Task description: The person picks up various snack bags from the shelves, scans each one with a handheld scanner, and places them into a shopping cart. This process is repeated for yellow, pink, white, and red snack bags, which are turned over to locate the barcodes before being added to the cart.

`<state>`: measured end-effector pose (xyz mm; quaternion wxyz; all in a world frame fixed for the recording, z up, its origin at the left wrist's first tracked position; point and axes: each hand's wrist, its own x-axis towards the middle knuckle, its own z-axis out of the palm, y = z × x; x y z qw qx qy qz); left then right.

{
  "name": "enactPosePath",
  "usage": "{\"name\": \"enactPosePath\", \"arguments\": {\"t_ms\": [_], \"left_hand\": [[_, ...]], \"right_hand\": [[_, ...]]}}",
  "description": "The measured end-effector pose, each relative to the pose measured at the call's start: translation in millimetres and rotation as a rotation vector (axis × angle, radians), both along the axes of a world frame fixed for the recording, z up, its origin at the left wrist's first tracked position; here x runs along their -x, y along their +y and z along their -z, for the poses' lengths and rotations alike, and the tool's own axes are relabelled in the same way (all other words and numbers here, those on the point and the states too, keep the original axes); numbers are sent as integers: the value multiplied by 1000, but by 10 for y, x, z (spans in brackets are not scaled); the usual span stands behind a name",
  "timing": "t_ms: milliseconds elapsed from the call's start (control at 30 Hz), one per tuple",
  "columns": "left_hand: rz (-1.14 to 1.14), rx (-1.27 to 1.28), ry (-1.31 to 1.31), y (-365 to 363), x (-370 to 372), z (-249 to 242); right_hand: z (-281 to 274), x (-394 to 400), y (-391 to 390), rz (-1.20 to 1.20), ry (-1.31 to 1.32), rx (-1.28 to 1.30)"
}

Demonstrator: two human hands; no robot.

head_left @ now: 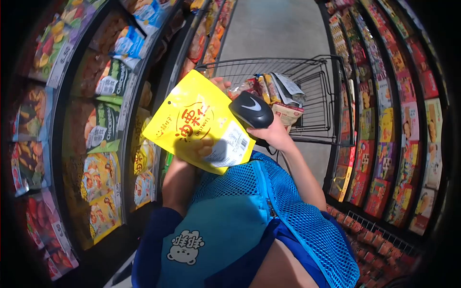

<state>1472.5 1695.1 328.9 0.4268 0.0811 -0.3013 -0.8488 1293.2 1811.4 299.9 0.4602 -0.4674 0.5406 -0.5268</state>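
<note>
My left hand (221, 83) is mostly hidden behind a bright yellow bag of chestnuts (177, 110), with only fingertips showing past its upper right edge. The bag's face is tilted up toward me, and a white label with a barcode (242, 143) sits near its lower right corner. In my right hand (275, 133) is a black handheld barcode scanner (251, 109) with a grey curved mark on top. The scanner's head overlaps the bag's right edge in this view, just above the label. A dark cable shows below my right hand.
A black wire shopping cart (319, 115) stands ahead with several snack packages (266, 89) inside. Shelves of bagged snacks (103, 177) line the left side, and shelves of colourful packages (384, 117) line the right. Grey floor (273, 29) stretches beyond the cart.
</note>
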Motion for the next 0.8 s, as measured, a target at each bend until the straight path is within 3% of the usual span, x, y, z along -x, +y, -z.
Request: {"name": "enactPosePath", "arguments": {"t_ms": [133,400,467,533,600,667,767,800], "left_hand": [[-55,-124,33,82,-320,324],[-34,-456,97,190,-875,1260],[-74,-526,45,454,-918,1149],[-188,-583,-27,700,-810,1027],[-193,-379,-215,669,-868,1415],[-314,-284,-393,695,-724,1274],[-402,-463,-407,571,-636,991],[-415,-395,-412,467,-670,1065]], "right_hand": [[82,-168,-6,-7,3,-73],[269,-180,-41,211,103,-83],[370,-150,-37,241,215,-163],[249,-277,-33,259,147,-123],[314,-300,-51,186,271,-109],[256,-325,-69,156,220,-106],[356,-286,-52,152,178,-82],[375,-248,-33,189,190,-74]]}}
